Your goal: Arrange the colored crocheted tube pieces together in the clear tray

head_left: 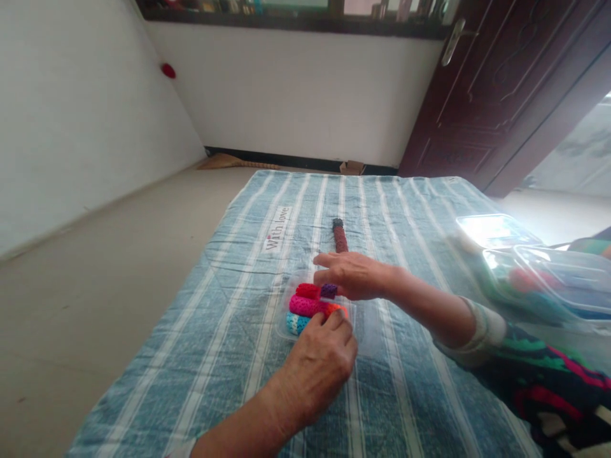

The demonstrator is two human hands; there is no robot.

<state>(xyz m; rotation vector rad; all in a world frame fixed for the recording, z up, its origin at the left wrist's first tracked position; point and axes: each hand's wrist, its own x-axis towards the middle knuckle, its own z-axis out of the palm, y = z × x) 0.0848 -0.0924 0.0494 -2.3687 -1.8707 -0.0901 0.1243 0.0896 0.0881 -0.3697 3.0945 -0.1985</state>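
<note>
A shallow clear plastic box [282,327] lies on the cloth with several bright rolls of holed, lace-like material in it. A red roll [308,291] and a purple roll [329,291] are at its far side, a magenta roll [304,305] in the middle, a blue and white roll [296,323] nearest me. My left hand [324,350] has its bent fingers closed on an orange roll [337,310] at the box's right side. Over the far right corner hovers my right hand [351,275], fingers stretched out beside the purple roll. Behind it lies a brown roll with a black end [340,235].
A striped blue-grey cloth [229,305] covers the table, with "With love" printed on it. At the right stand clear containers [520,273] with coloured contents, blurred. Beyond the table are a white wall, a broom [229,161] on the floor and a dark red door [487,89].
</note>
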